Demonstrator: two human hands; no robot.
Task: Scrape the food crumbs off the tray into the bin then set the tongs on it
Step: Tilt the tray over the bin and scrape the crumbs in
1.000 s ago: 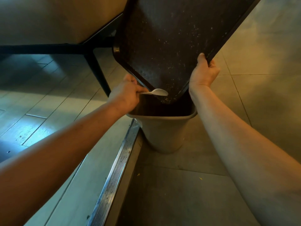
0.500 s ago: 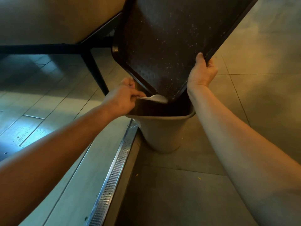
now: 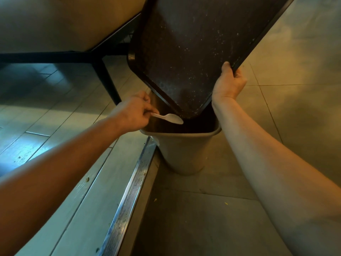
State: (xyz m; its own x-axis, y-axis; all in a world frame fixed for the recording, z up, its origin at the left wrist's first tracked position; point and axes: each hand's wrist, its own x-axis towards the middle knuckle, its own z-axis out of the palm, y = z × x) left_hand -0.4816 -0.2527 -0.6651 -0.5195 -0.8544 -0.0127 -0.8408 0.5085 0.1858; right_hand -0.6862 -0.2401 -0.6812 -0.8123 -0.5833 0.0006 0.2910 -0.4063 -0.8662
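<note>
The floor (image 3: 304, 89) is tiled on the right and planked on the left, with a perforated metal drain strip (image 3: 127, 204) running between the two surfaces. A counter (image 3: 55, 24) on a dark frame occupies the upper left; one leg (image 3: 108, 84) reaches the floor.

The tray (image 3: 193, 43) is dark, held steeply tilted, with its lowest corner directly above the open mouth of the bin (image 3: 182, 150). Pale crumbs (image 3: 219, 43) are scattered over the tray surface, densest toward the right side. The bin is beige, stands upright on the tiled floor just beside the drain strip, and has a dark interior.

The right hand (image 3: 228, 84) grips the right edge of the tray, thumb on the upper face and fingers curled behind the rim. The left hand (image 3: 132, 113) pinches the handle of a white plastic spoon (image 3: 168, 118). The spoon bowl points right, lies over the bin opening, just below the lowest tray corner; contact with the tray cannot be determined.
</note>
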